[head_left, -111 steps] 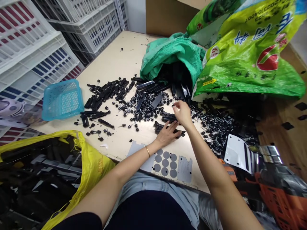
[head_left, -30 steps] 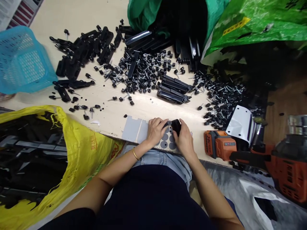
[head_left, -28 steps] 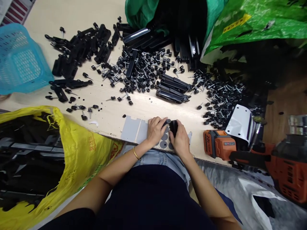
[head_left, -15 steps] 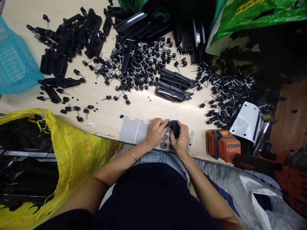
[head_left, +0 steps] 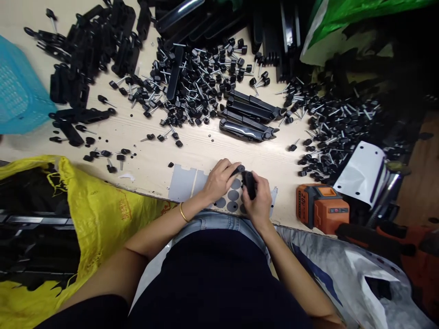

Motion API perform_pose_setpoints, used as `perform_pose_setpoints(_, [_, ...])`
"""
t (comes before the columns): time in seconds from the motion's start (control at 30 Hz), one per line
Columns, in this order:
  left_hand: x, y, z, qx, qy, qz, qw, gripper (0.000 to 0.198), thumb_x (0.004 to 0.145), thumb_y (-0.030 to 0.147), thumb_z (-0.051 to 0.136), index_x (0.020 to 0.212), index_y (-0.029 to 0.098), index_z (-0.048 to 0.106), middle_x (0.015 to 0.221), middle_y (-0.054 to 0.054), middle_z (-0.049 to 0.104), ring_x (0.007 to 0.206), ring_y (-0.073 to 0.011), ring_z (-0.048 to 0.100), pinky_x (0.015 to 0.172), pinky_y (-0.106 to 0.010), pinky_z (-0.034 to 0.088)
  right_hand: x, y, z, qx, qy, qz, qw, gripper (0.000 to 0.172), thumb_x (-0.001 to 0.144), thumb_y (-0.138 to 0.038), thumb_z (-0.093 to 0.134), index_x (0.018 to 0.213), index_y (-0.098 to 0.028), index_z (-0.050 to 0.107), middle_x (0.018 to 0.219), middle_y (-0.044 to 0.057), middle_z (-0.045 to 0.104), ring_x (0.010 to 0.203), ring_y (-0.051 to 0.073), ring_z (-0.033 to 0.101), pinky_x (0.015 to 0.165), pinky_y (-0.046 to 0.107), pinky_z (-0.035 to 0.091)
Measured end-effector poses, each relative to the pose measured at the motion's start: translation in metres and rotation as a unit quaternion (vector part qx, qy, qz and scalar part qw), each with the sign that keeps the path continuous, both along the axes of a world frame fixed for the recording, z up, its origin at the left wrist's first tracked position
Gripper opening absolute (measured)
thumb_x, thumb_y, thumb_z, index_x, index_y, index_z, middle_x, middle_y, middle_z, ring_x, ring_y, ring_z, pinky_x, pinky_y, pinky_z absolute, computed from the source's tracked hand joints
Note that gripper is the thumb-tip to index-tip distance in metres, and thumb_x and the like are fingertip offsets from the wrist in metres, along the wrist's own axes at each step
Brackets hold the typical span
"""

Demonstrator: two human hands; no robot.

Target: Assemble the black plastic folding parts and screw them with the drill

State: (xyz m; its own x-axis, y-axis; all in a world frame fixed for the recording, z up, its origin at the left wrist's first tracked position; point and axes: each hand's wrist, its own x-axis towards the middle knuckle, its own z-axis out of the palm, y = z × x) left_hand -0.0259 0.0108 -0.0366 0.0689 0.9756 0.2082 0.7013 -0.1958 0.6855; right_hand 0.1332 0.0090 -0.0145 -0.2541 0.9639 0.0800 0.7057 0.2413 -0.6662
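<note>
My right hand point(head_left: 258, 201) is closed around a black plastic part point(head_left: 249, 183) at the table's near edge. My left hand point(head_left: 219, 179) pinches a small dark round piece point(head_left: 239, 169) against the top of that part. Both hands hover over a grey sheet of round dark stickers point(head_left: 232, 202). A row of long black plastic handles point(head_left: 248, 116) lies a little beyond my hands.
Heaps of black-headed screws point(head_left: 202, 87) and black parts point(head_left: 89, 55) cover the far table. A blue basket point(head_left: 17, 98) stands at left, a yellow bag point(head_left: 103, 210) near left, an orange cordless drill point(head_left: 322, 212) at right beside a white plate point(head_left: 360, 173).
Earlier my hands reached among the black handles; they now work at the near edge over the sticker sheet. In the last second the view tilted down and my left fingers shifted on the part.
</note>
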Motion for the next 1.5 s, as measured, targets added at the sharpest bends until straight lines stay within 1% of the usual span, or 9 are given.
perform_pose_setpoints(0.1, [0.003, -0.008, -0.002, 0.003, 0.004, 0.027, 1.000, 0.032, 0.094, 0.024, 0.045, 0.123, 0.013, 0.053, 0.081, -0.003, 0.049, 0.078, -0.0150, 0.048, 0.073, -0.028, 0.044, 0.006, 0.004, -0.001, -0.002, -0.020, -0.026, 0.999, 0.041, 0.083, -0.017, 0.051, 0.124, -0.018, 0.048, 0.108, 0.011, 0.059, 0.101, 0.023, 0.056, 0.085, 0.042, 0.050])
perform_pose_setpoints(0.23, [0.014, -0.014, -0.003, -0.006, 0.041, 0.040, 0.998, 0.032, 0.094, 0.029, 0.045, 0.121, 0.015, 0.056, 0.081, -0.003, 0.050, 0.078, -0.0165, 0.047, 0.073, -0.031, 0.040, 0.006, 0.003, -0.002, 0.011, -0.030, -0.005, 0.999, 0.047, 0.083, -0.014, 0.048, 0.130, -0.019, 0.044, 0.113, 0.012, 0.059, 0.102, 0.023, 0.055, 0.088, 0.044, 0.048])
perform_pose_setpoints(0.37, [0.016, -0.016, -0.002, 0.007, 0.003, 0.052, 0.999, 0.033, 0.094, 0.031, 0.045, 0.119, 0.013, 0.057, 0.081, -0.003, 0.050, 0.079, -0.0155, 0.048, 0.073, -0.030, 0.041, 0.006, 0.001, 0.002, 0.012, -0.033, 0.005, 0.999, 0.053, 0.083, -0.013, 0.047, 0.135, -0.020, 0.039, 0.115, 0.012, 0.058, 0.103, 0.023, 0.055, 0.087, 0.043, 0.049])
perform_pose_setpoints(0.53, [0.017, -0.016, -0.002, 0.023, -0.004, 0.047, 0.999, 0.030, 0.094, 0.030, 0.046, 0.119, 0.017, 0.056, 0.077, -0.001, 0.050, 0.075, -0.0145, 0.048, 0.071, -0.029, 0.039, 0.009, 0.002, 0.009, 0.018, -0.077, 0.013, 0.997, 0.048, 0.085, -0.010, 0.043, 0.131, -0.021, 0.042, 0.116, 0.011, 0.057, 0.108, 0.024, 0.053, 0.091, 0.046, 0.047])
perform_pose_setpoints(0.63, [0.020, -0.017, -0.003, 0.033, 0.014, 0.036, 0.999, 0.028, 0.093, 0.027, 0.049, 0.118, 0.017, 0.057, 0.077, -0.001, 0.051, 0.074, -0.0146, 0.047, 0.070, -0.030, 0.038, 0.010, 0.003, 0.009, 0.015, -0.097, 0.042, 0.994, 0.049, 0.087, -0.013, 0.043, 0.135, -0.020, 0.037, 0.115, 0.013, 0.058, 0.106, 0.026, 0.053, 0.089, 0.049, 0.047])
perform_pose_setpoints(0.83, [0.021, -0.017, -0.003, 0.029, 0.017, 0.041, 0.999, 0.028, 0.092, 0.026, 0.050, 0.118, 0.017, 0.056, 0.077, -0.001, 0.051, 0.074, -0.0142, 0.048, 0.070, -0.029, 0.039, 0.025, 0.004, 0.010, -0.037, -0.063, 0.133, 0.988, 0.064, 0.088, -0.018, 0.045, 0.147, -0.023, 0.021, 0.131, 0.013, 0.051, 0.119, 0.026, 0.049, 0.096, 0.048, 0.044])
perform_pose_setpoints(1.1, [0.026, -0.016, -0.002, 0.040, 0.043, 0.027, 0.998, 0.027, 0.093, 0.021, 0.046, 0.117, 0.012, 0.054, 0.077, -0.002, 0.049, 0.072, -0.0142, 0.047, 0.067, -0.026, 0.042, 0.023, 0.002, 0.008, -0.037, -0.024, 0.086, 0.995, 0.065, 0.084, -0.012, 0.048, 0.145, -0.025, 0.028, 0.128, 0.010, 0.055, 0.115, 0.025, 0.051, 0.096, 0.046, 0.046])
perform_pose_setpoints(1.3, [0.024, -0.014, -0.002, 0.050, 0.015, 0.008, 0.999, 0.025, 0.095, 0.025, 0.043, 0.116, 0.014, 0.052, 0.075, -0.001, 0.048, 0.070, -0.0129, 0.047, 0.064, -0.024, 0.041, 0.026, 0.002, 0.006, -0.044, -0.023, 0.074, 0.996, 0.066, 0.082, -0.012, 0.049, 0.144, -0.027, 0.030, 0.129, 0.008, 0.055, 0.115, 0.023, 0.052, 0.095, 0.044, 0.048])
perform_pose_setpoints(1.5, [0.021, -0.010, -0.004, 0.034, 0.068, -0.014, 0.997, 0.029, 0.096, 0.026, 0.038, 0.116, 0.011, 0.053, 0.080, -0.004, 0.052, 0.075, -0.0158, 0.050, 0.068, -0.028, 0.043, 0.029, 0.004, 0.005, -0.050, -0.011, 0.068, 0.996, 0.061, 0.082, -0.018, 0.052, 0.141, -0.024, 0.037, 0.123, 0.009, 0.058, 0.112, 0.023, 0.054, 0.092, 0.042, 0.049])
